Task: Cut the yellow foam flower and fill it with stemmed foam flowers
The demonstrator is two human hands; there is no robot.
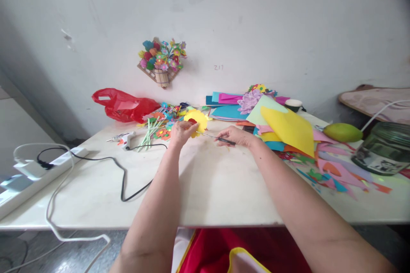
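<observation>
My left hand (181, 132) is closed in a pinch on a yellow paper flower (197, 120) with a red centre, held just above the white table (208, 187). My right hand (236, 136) is closed around a thin dark-handled tool (219, 138). The tool's metal tip points left toward the flower. Both forearms reach out over the table's middle.
A glue gun (127, 140) with a black cord lies left, beside a power strip (41, 170). Green stems and small paper flowers (160, 126), a red bag (124, 104), stacked coloured sheets (282, 126), scraps, a green jar (382, 147) and a wall flower basket (162, 62) surround.
</observation>
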